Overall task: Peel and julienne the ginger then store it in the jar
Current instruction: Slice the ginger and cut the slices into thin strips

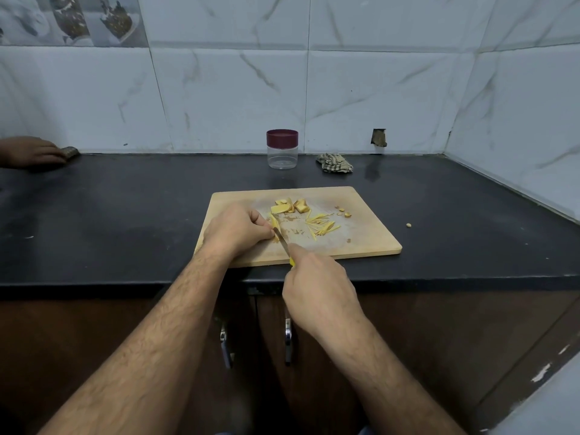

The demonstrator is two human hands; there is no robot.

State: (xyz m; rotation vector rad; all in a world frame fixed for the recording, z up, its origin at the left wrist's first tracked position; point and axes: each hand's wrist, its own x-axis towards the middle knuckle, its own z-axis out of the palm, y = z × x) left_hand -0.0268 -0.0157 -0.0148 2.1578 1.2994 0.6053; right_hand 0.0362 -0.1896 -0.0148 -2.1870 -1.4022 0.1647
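The yellow ginger slice is pinched by the left hand; the yellow-handled knife, gripped by the right hand, is best drawn in thin parallel cuts, fingertips kept tucked

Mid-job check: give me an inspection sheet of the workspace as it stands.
Surface: black counter, wooden board at its front edge.
Job's things: ginger chunks and strips on board; jar lidded, by wall.
Clutter: cloth; scrap off board.
Grips: left hand pinches a ginger slice; right hand holds knife.
Cables: nothing seen.
Surroundings: tiled wall; another person's hand far left.
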